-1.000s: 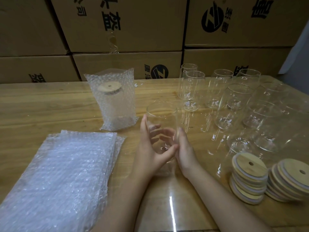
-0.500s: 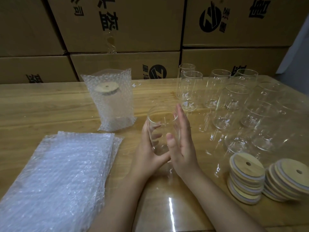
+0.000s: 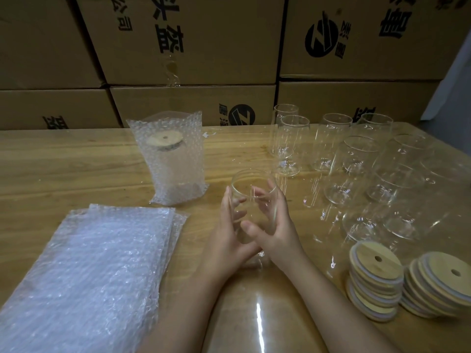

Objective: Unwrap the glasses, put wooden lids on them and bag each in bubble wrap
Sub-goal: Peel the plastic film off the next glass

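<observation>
Centrally, my left hand (image 3: 225,242) and right hand (image 3: 279,233) curl their fingers round one clear, empty glass (image 3: 252,186), held upright. At 11 o'clock, a bubble-wrap bag (image 3: 178,171) encloses a lidded glass. At 4 o'clock, round wooden lids (image 3: 374,278) stand stacked; at 8 o'clock lie flat bubble bags (image 3: 89,271).

Head view — close, looking forward and down over the table (image 3: 76,161).
</observation>
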Motion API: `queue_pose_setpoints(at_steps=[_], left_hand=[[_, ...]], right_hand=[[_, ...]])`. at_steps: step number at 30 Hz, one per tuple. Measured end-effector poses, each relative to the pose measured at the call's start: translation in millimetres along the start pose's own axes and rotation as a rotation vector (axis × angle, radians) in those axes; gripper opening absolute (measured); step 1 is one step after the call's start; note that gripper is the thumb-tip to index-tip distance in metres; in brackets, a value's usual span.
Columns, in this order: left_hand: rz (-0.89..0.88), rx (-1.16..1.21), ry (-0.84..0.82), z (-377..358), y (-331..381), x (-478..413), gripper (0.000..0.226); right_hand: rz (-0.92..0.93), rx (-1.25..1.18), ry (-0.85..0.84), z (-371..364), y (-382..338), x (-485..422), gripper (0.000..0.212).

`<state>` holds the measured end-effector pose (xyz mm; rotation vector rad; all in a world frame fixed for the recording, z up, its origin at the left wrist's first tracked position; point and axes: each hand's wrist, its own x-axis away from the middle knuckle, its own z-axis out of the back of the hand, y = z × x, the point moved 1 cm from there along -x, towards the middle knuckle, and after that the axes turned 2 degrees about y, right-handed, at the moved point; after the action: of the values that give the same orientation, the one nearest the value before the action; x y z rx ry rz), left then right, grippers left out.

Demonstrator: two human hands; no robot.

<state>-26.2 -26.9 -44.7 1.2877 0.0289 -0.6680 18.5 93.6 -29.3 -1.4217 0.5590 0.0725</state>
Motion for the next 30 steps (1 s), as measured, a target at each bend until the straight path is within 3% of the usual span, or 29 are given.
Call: queue_pose_setpoints(at_steps=[7,10,15,18,23,25,27,30], left_hand=[[0.009,0.018,-0.023,0,2,0,0.113],[0.003,0.021,-0.023,0,2,-1,0.11],[-0.006,0.012,-0.018,1,5,-1,0.114],[-0.003,0.004,-0.013,0,5,-1,0.117],[0.004,-0.017,-0.004,1,8,0,0.116],[0.007,-0.012,-0.002,1,9,0,0.115],[0.006,-0.01,-0.005,1,9,0,0.116],[0.008,-0.01,-0.01,1,9,0,0.117]], right_hand=[[-0.202,0.048,-0.165,15,-14,-2,0.082],[-0.314,0.368,-0.24,24,-38,2,0.074],[-0.214,1.112,-0.263,55,-85,20,0.069],[-0.183,1.314,-0.123,76,-103,54,0.064],[-0.368,1.505,-0.051,84,-84,98,0.07],[-0.3,1.508,0.051,84,-74,101,0.06],[-0.102,1.498,0.215,86,-66,103,0.055],[0.091,1.446,0.192,81,-68,98,0.048]])
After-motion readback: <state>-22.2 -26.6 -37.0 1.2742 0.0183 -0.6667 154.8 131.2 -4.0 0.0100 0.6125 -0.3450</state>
